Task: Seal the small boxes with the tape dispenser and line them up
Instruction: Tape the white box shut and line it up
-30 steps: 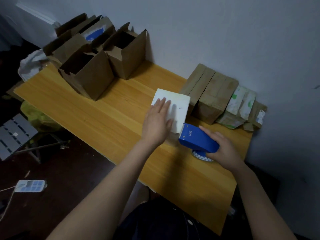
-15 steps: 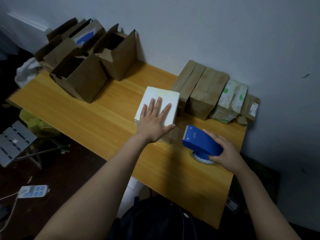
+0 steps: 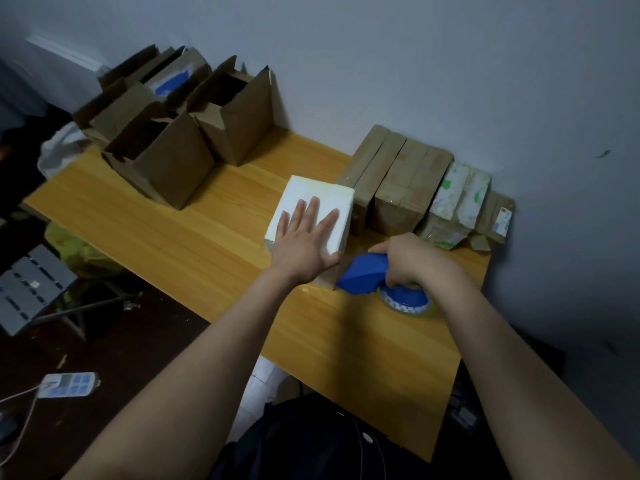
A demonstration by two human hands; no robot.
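Far to the left of the white box, down on the floor, a power strip is lying with its cable trailing away. Left of the white box and further back, a cluster of open cartons is standing on the tabletop with flaps up, the rear ones against the wall.

The white box is sitting near the middle of the tabletop. The left hand is lying flat on its top, fingers straight and spread, thumb reaching toward the near right corner.

Just right of that corner, the blue dispenser is pointing its nose at the white box's side. Whether it is touching cannot be told. The right hand is curling its fingers round the dispenser's handle from above. The tape roll is showing beneath it, low against the tabletop.

Right of the white box and behind it, a row of sealed boxes is standing side by side along the wall. The nearest brown one is just beside the white box's far right corner, with pale green-printed ones and a small labelled one further right.
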